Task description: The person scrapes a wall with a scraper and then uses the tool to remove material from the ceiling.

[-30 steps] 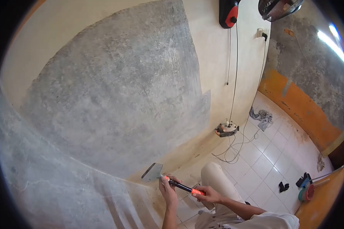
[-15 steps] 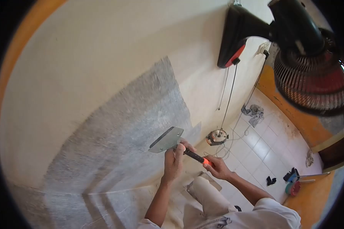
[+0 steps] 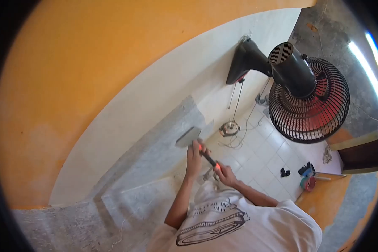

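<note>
A wide-bladed scraper (image 3: 189,137) with a black and orange handle is held in front of the wall. My left hand (image 3: 194,156) is closed around the upper handle, close under the blade. Lower down, my right hand (image 3: 227,175) wraps the handle's end by the orange part. Behind the blade, the wall shows a bare grey patch (image 3: 149,138) bordered by a cream painted band (image 3: 126,113). Above that band the paint is orange (image 3: 92,63).
A black wall fan (image 3: 308,98) juts out at the upper right, its cords hanging down. Below it a cable reel (image 3: 229,129) stands on the white tiled floor (image 3: 256,155). Black cloth (image 3: 284,172), a blue broom head (image 3: 307,169) and a pinkish container (image 3: 308,183) lie at the right.
My view has tilted up, bringing the orange upper wall and the whole fan into sight. Both hands still hold the scraper, its blade now angled slightly differently.
</note>
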Demonstrator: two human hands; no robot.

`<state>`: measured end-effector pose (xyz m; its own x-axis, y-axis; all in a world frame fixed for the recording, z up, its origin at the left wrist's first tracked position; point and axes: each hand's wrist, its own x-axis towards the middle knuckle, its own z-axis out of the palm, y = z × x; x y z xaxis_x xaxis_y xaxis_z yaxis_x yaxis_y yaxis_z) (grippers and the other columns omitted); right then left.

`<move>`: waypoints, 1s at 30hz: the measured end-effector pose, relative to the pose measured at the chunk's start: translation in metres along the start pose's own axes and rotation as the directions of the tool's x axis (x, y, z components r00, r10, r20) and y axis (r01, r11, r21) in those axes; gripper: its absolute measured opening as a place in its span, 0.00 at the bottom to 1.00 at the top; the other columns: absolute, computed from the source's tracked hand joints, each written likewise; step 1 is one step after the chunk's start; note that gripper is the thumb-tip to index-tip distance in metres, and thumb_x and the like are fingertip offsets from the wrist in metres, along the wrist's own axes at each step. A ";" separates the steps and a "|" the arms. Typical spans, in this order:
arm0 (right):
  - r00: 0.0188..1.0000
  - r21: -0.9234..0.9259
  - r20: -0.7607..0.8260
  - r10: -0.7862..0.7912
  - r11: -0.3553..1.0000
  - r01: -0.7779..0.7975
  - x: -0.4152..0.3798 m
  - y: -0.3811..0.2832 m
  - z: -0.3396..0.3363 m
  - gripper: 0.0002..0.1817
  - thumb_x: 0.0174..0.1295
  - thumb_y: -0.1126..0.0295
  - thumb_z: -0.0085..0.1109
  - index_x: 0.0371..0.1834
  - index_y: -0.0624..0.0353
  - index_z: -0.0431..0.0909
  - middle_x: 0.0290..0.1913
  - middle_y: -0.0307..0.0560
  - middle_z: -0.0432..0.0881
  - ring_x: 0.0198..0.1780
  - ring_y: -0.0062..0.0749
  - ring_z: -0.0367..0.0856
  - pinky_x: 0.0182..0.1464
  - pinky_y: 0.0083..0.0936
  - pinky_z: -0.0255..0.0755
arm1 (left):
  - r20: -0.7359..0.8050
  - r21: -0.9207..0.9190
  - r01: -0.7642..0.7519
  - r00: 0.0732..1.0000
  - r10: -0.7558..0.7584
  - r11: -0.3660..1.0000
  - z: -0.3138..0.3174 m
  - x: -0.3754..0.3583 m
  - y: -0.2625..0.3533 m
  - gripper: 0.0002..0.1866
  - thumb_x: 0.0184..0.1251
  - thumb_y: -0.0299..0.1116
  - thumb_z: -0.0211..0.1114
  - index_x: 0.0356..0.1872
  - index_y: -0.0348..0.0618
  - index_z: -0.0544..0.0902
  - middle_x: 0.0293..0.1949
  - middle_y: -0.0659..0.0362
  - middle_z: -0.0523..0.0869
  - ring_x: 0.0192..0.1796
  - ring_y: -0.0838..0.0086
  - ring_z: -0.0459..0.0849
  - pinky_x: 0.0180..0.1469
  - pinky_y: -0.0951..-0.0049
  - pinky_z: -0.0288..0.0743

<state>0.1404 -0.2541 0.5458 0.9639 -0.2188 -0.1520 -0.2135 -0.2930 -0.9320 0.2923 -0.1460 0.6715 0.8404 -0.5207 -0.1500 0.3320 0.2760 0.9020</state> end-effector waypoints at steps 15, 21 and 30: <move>0.964 0.077 -0.265 -0.003 0.997 0.024 0.092 -0.009 -0.017 0.28 0.78 0.49 0.46 0.27 0.63 0.68 0.18 0.35 0.66 0.21 0.21 0.65 0.24 0.27 0.60 | -0.027 -0.017 -0.060 0.998 0.059 0.998 0.040 0.100 0.004 0.27 0.82 0.58 0.41 0.29 0.47 0.67 0.21 0.68 0.64 0.22 0.83 0.61 0.27 0.78 0.60; 0.952 0.058 -0.277 -0.129 0.987 0.151 0.125 -0.030 -0.036 0.28 0.75 0.47 0.50 0.28 0.65 0.73 0.12 0.46 0.64 0.16 0.29 0.61 0.21 0.36 0.56 | -0.022 0.011 -0.115 0.993 0.115 0.993 0.048 0.123 0.011 0.29 0.80 0.61 0.42 0.26 0.47 0.66 0.18 0.70 0.61 0.20 0.83 0.61 0.24 0.78 0.59; 0.957 -0.102 -0.253 -0.138 0.988 0.116 0.140 -0.007 -0.062 0.35 0.75 0.44 0.48 0.20 0.67 0.71 0.13 0.55 0.65 0.16 0.36 0.63 0.23 0.40 0.59 | -0.167 -0.020 -0.148 0.976 0.142 0.989 0.067 0.141 0.011 0.31 0.78 0.65 0.43 0.26 0.47 0.68 0.17 0.70 0.60 0.18 0.82 0.60 0.23 0.78 0.58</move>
<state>0.2669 -0.3406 0.5520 0.9121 -0.4045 0.0668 -0.1153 -0.4094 -0.9050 0.3856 -0.2706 0.6879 0.9388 -0.3335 -0.0859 0.2129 0.3661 0.9059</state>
